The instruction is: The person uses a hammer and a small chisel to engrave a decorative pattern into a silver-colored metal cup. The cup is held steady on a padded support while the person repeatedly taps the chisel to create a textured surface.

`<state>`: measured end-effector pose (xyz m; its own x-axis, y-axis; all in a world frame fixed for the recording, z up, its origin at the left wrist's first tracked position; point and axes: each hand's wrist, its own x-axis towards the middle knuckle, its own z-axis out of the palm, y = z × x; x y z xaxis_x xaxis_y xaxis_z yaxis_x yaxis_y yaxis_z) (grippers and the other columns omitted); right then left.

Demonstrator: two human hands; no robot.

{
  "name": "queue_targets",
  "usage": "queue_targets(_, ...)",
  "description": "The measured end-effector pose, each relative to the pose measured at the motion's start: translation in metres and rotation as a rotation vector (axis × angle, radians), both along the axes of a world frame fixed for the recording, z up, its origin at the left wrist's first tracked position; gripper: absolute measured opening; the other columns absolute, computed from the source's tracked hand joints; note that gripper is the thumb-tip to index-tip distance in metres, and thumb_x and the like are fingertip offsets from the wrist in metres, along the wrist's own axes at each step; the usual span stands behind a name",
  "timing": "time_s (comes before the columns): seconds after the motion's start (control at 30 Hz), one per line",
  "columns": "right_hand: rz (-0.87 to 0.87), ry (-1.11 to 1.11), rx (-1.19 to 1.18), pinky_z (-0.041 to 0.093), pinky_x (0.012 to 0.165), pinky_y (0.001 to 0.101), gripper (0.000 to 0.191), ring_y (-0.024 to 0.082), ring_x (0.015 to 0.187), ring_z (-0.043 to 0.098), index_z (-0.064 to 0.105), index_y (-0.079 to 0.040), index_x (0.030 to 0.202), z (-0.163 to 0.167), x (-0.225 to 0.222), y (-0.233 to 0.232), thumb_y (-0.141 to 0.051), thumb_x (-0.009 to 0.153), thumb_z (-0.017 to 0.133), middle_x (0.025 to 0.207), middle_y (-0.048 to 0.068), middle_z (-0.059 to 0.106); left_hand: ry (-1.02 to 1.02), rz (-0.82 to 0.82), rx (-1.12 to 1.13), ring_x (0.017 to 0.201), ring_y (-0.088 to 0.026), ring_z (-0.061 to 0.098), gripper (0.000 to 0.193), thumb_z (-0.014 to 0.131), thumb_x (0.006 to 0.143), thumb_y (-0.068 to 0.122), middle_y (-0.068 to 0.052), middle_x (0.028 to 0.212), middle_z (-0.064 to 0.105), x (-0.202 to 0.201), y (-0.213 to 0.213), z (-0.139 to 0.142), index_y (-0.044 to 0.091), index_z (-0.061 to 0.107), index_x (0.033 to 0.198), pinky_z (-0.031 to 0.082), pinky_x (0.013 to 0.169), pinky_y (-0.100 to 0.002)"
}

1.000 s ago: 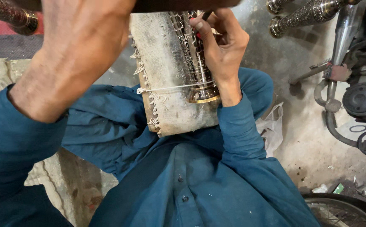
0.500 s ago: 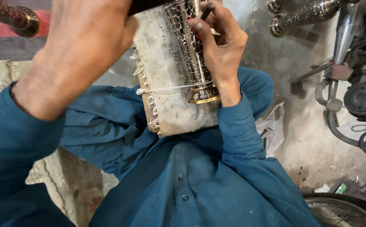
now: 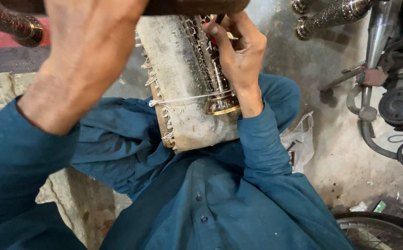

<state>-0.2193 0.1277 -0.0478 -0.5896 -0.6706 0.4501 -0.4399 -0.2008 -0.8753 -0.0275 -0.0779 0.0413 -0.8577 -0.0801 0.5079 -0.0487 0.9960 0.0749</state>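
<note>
both hands are raised toward the top of the view and well apart. the left hand [image 3: 88,55] is closest to the camera, big and blurred, its back turned up; it seems to meet a dark wooden bar [image 3: 196,5] running along the top edge, but whether the fingers are closed around it cannot be told. the right hand [image 3: 240,51] lies further in, its fingers curled and pinched on a thin tool [image 3: 219,19] whose tip presses against an engraved metal tube [image 3: 210,69]. that tube, silvery with a patterned surface and a brass-coloured band at its near end, lies lengthwise on a grey padded block [image 3: 178,88] wrapped in worn, frayed cloth and resting on the person's lap. a white string [image 3: 183,98] crosses the block and the tube, tying them together. blue sleeves and a blue buttoned shirt [image 3: 210,199] fill the lower part of the view. beyond the right knee, a crumpled plastic bag [image 3: 298,143] lies on the concrete floor [image 3: 331,157]. further right stands a motorcycle [image 3: 396,97], its wheel showing at the bottom corner. two more patterned metal tubes [image 3: 331,14] lie at the top right, and another [image 3: 11,21] at the top left.
</note>
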Motion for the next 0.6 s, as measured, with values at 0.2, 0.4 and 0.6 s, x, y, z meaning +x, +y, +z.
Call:
queue_targets(0.2,-0.003,0.095,-0.009,0.065,0.086,0.0265,0.026,0.013,0.094,0.075,0.064,0.000,0.135,0.000,-0.002,0.000,0.003,0.110,0.071,0.101,0.010,0.076,0.033,-0.090,0.091,0.075,-0.033,0.063,0.015,0.070,0.094,0.006,-0.017,0.084,0.062,-0.003,-0.009,-0.007,-0.001,0.065,0.106,0.049,0.071,-0.042)
queue_targets(0.4,-0.027,0.049,0.021,0.064,0.082,0.0253,0.016,0.012,0.092,0.075,0.067,-0.002,0.126,-0.001,-0.002,0.000,0.003,0.110,0.072,0.097,0.009,0.075,0.053,-0.036,-0.023,0.071,-0.031,0.062,0.016,0.064,0.093,-0.004,-0.014,0.081,0.061,0.004,-0.012,-0.012,0.003,0.068,0.107,0.046,0.065,-0.041)
queue_targets(0.6,-0.012,0.049,0.018,0.064,0.084,0.0254,0.028,0.013,0.096,0.076,0.063,-0.001,0.136,-0.001,-0.002,0.000,0.002,0.109,0.071,0.107,0.010,0.078,0.148,0.016,-0.045,0.082,-0.032,0.062,0.029,0.062,0.085,-0.006,-0.012,0.089,0.061,-0.001,-0.001,-0.013,0.005,0.066,0.111,0.044,0.073,-0.041)
